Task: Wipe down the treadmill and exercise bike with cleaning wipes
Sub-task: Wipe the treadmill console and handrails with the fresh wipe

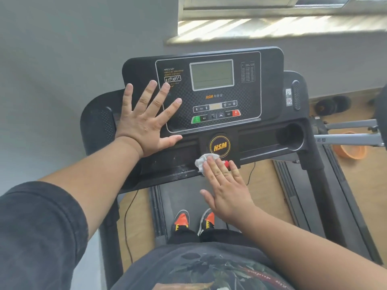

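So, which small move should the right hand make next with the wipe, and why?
Probably slide the wipe leftward along the console's lower ledge. The right hand presses it flat just below the HSM badge, and pale dusty specks show on the ledge to its left. The left hand rests spread on the console panel, apparently steadying it.

Home gym rm, treadmill (209, 97) by grey wall, sunlit window sill (272, 28), dumbbell (333, 105) on wood floor (366, 185)

Treadmill console (270, 84) matt black plastic; display (212, 74) glossy; wipe (202, 162) crumpled white cloth; floor (366, 170) smooth wood.
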